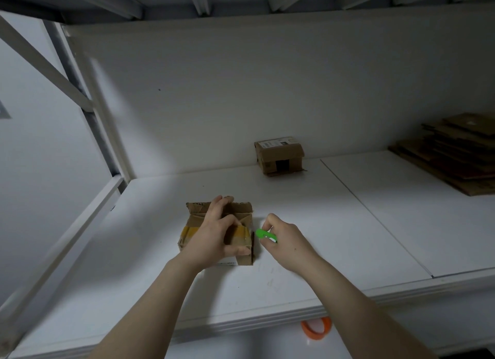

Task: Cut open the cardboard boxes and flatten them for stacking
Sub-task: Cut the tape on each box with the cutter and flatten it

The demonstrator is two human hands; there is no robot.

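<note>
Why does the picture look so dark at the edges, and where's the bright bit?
Head view: dim overall; brightest on the white shelf board left of centre; the stack of flattened brown cardboard at right lies in shadow.

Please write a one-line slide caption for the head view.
Left hand holds a taped box while right hand grips a green cutter beside it.

Centre frame, the near box (194, 219): brown cardboard, matt and rough, edges torn ragged, a glossy yellowish tape strip (188, 232) across it. The green cutter (261, 234) is smooth, shiny plastic. White table (348, 224), smooth and matt. Far box (280, 155), same dull cardboard, paper label (276, 143) on top.
</note>
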